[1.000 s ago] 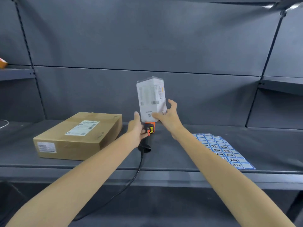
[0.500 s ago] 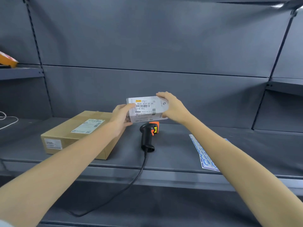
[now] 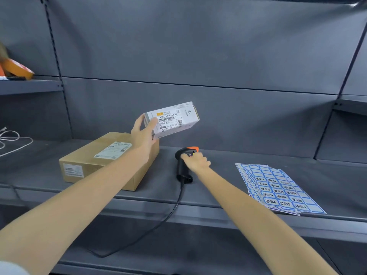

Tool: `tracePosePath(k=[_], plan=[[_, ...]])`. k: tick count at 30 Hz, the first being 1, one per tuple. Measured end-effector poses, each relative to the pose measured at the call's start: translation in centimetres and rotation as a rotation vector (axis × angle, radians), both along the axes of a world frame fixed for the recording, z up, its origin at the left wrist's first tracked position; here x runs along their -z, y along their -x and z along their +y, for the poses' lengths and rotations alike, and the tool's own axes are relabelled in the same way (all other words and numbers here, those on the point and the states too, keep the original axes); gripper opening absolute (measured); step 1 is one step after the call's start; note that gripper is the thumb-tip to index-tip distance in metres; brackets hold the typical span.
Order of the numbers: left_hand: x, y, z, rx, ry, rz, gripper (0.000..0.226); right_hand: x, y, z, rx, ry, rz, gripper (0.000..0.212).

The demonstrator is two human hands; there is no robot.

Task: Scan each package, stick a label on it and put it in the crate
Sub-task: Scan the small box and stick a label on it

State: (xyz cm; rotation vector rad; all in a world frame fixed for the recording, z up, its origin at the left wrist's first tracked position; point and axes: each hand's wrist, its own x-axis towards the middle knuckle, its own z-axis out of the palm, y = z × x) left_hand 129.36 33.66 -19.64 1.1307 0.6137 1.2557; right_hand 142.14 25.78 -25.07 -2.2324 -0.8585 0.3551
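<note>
My left hand (image 3: 143,132) grips the white box (image 3: 172,119), barcode facing me; my right hand (image 3: 197,162) closes around the scanner (image 3: 183,164). I should aim squarely at the barcode.

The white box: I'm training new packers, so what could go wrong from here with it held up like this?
1. The left hand grips the white box by one end only, tilted in the air; it could slip.
2. The right hand is closing on the scanner; its cable hangs over the shelf edge and might snag.
</note>
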Motion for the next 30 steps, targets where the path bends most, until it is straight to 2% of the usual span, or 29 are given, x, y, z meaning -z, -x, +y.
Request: tracePosePath(k=[3,6,8,11,15,19,24,28,30], plan=[[0.2,-0.3,-0.6,-0.027,0.004,-0.004,0.049,0.6,0.8,1.5,-0.038,0.091,0.049,0.058],[0.8,-0.6,-1.1,-0.010,-0.002,0.020,0.045,0.9,0.9,1.5,-0.038,0.117,0.104,0.053],[1.2,-0.7,-1.1,-0.008,0.006,0.043,0.041,1.0,0.4,1.1,-0.036,0.019,0.219,0.047],[1.7,-0.9,-0.9,0.001,0.002,0.070,0.036,-0.2,-1.3,-0.4,0.020,-0.173,0.437,0.020],[3.0,-1.4,-1.2,0.071,-0.043,0.094,0.037,-2.5,-4.9,-4.4,0.101,-0.379,0.763,0.021],[5.0,-3.0,-2.0,0.115,-0.039,0.105,0.048,-3.5,-5.7,-8.8,0.129,-0.592,0.968,0.019],[6.5,-5.6,-3.1,0.170,-0.080,0.171,0.044,-2.0,-2.5,-11.9,0.130,-0.877,0.993,0.016],[7.3,-6.2,-3.9,0.202,-0.194,0.244,0.043,0.4,0.8,-12.9,0.039,-0.862,0.853,0.004],[8.1,-6.1,-4.1,0.218,-0.255,0.294,0.044,1.5,2.2,-13.0,0.007,-0.841,0.803,0.009]])
